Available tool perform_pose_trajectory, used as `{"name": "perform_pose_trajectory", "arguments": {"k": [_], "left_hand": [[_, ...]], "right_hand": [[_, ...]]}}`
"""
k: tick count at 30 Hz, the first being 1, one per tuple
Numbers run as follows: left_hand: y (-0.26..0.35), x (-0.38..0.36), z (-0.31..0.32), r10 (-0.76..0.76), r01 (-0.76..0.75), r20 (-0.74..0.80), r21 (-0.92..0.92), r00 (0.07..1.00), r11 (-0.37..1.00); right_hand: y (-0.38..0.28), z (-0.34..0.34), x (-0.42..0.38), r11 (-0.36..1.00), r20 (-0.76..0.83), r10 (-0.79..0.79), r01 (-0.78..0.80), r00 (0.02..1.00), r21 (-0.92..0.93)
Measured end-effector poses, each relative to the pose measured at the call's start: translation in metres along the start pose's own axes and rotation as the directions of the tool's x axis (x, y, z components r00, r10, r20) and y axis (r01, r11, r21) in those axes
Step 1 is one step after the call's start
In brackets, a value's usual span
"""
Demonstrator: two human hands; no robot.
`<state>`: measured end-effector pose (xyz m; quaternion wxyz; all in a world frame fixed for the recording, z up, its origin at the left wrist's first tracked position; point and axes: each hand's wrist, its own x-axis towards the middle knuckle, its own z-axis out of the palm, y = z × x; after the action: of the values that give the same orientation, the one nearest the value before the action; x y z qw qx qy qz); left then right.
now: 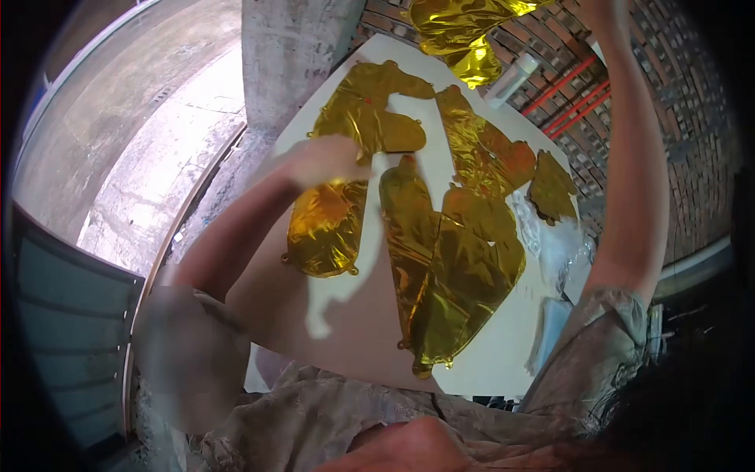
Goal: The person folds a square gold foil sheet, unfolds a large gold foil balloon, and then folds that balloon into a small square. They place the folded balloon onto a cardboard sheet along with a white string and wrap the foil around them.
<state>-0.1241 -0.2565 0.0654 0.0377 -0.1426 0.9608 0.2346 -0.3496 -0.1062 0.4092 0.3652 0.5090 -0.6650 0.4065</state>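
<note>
Board: we see a white board (487,358) carrying everything.
Foil balloons: flat gold letter balloons (440,236) cover the board from far edge to near edge.
Left hand: our left hand (326,161), blurred, rests on a balloon near the left edge; grip unclear.
Right hand: raised beyond the frame's top.

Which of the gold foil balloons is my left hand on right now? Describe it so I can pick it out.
Start at the white table. The left hand rests on the gold foil balloon at the table's left edge. Unlike the overlapping pile of balloons to its right, it lies alone, rounded and brightly lit.
</note>
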Motion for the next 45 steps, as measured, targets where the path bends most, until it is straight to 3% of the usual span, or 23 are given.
{"name": "perform_pose_trajectory", "arguments": {"k": [1, 2, 3, 5, 6, 8, 9, 10, 12, 19, 20, 21, 22, 23, 24, 28, 30, 32, 34, 36, 41, 43, 45], "left_hand": [[-0.001, 0.024, 0.003, -0.002, 0.001, -0.002, -0.145, 1.000, 0.989], [0.004, 0.032, 0.005, 0.028, -0.052, -0.050, -0.594, 0.998, 0.803], [0.010, 0.040, 0.006, 0.032, -0.101, -0.097, -0.901, 0.995, 0.423], [0.033, 0.050, -0.013, 0.161, 0.024, 0.000, -0.989, 0.987, -0.144], [0.042, 0.057, -0.014, 0.175, 0.035, 0.010, -0.990, 0.985, -0.138], [0.060, 0.070, -0.018, 0.301, 0.087, -0.038, -0.916, 0.953, -0.392], [0.057, 0.092, -0.014, 0.487, 0.113, -0.126, -0.895, 0.864, -0.432], [0.065, 0.112, -0.005, 0.496, 0.120, -0.122, -0.896, 0.860, -0.428], [0.099, 0.138, 0.009, 0.203, -0.012, -0.061, -0.973, 0.977, -0.231], [0.220, 0.117, 0.043, 0.320, -0.049, -0.004, -0.990, 0.947, 0.135], [0.236, 0.105, 0.044, 0.207, -0.016, 0.069, -0.923, 0.976, 0.384], [0.249, 0.093, 0.045, 0.081, 0.043, 0.115, -0.795, 0.990, 0.605], [0.254, 0.083, 0.047, 0.085, 0.048, 0.127, -0.789, 0.988, 0.612], [0.252, 0.073, 0.046, 0.127, -0.086, 0.080, -0.392, 0.989, 0.916], [0.247, 0.067, 0.047, 0.194, -0.199, 0.058, 0.111, 0.979, 0.974], [0.206, 0.071, 0.062, 0.201, -0.292, 0.347, 0.236, 0.916, 0.927], [0.166, 0.049, 0.087, 0.595, -0.600, 0.076, 0.097, 0.800, 0.794], [0.146, 0.050, 0.107, 0.612, -0.635, 0.170, 0.207, 0.773, 0.744], [0.138, 0.037, 0.117, 0.611, -0.663, 0.256, 0.301, 0.749, 0.685], [0.134, 0.016, 0.122, 0.540, -0.543, 0.117, 0.356, 0.833, 0.761], [0.124, 0.005, 0.131, 0.530, -0.507, 0.024, 0.331, 0.848, 0.796], [0.128, 0.002, 0.129, 0.527, -0.503, 0.010, 0.310, 0.850, 0.807], [0.128, -0.002, 0.118, 0.526, -0.504, 0.001, 0.290, 0.851, 0.814]], "right_hand": [[-0.017, -0.014, -0.013, 0.979, 0.093, 0.119, -0.133, 0.988, 0.156], [-0.025, -0.027, -0.035, 0.999, 0.082, -0.046, 0.047, 0.996, -0.011], [-0.029, -0.040, -0.061, 0.958, 0.105, -0.207, 0.223, 0.973, -0.178], [-0.020, -0.075, -0.121, 0.852, 0.292, -0.337, 0.421, 0.895, -0.309], [-0.049, -0.089, -0.159, 0.895, 0.381, -0.318, 0.407, 0.868, -0.182], [-0.059, -0.117, -0.222, 0.803, 0.507, -0.495, 0.595, 0.706, -0.044], [-0.071, -0.132, -0.248, 0.790, 0.601, -0.497, 0.613, 0.626, 0.015], [-0.066, -0.141, -0.279, 0.740, 0.758, -0.480, 0.668, 0.442, 0.079], [-0.087, -0.160, -0.337, 0.762, 0.682, -0.513, 0.642, 0.521, 0.083], [-0.096, -0.205, -0.461, 0.809, 0.761, -0.385, 0.588, 0.522, 0.006], [-0.096, -0.206, -0.471, 0.823, 0.728, -0.383, 0.568, 0.569, -0.011], [-0.098, -0.207, -0.475, 0.847, 0.727, -0.363, 0.532, 0.583, -0.003], [-0.100, -0.207, -0.480, 0.854, 0.726, -0.352, 0.520, 0.592, -0.011], [-0.101, -0.206, -0.485, 0.884, 0.698, -0.322, 0.467, 0.640, -0.020], [-0.100, -0.206, -0.489, 0.911, 0.668, -0.288, 0.412, 0.686, -0.030], [-0.080, -0.206, -0.468, 0.979, 0.500, -0.121, 0.188, 0.857, -0.084], [-0.060, -0.206, -0.438, 0.982, 0.488, 0.124, -0.035, 0.864, -0.188], [0.004, -0.186, -0.414, 0.992, 0.375, 0.056, -0.009, 0.925, -0.126], [0.041, -0.172, -0.359, 0.955, 0.454, 0.280, -0.197, 0.846, -0.221], [0.081, -0.164, -0.305, 0.916, 0.397, 0.104, 0.067, 0.912, -0.395], [0.029, -0.184, -0.247, 0.919, 0.216, -0.196, 0.256, 0.956, -0.300], [0.005, -0.179, -0.274, 0.919, 0.211, -0.254, 0.303, 0.944, -0.251], [-0.035, -0.182, -0.319, 0.887, 0.421, -0.203, 0.348, 0.884, -0.302]]}}
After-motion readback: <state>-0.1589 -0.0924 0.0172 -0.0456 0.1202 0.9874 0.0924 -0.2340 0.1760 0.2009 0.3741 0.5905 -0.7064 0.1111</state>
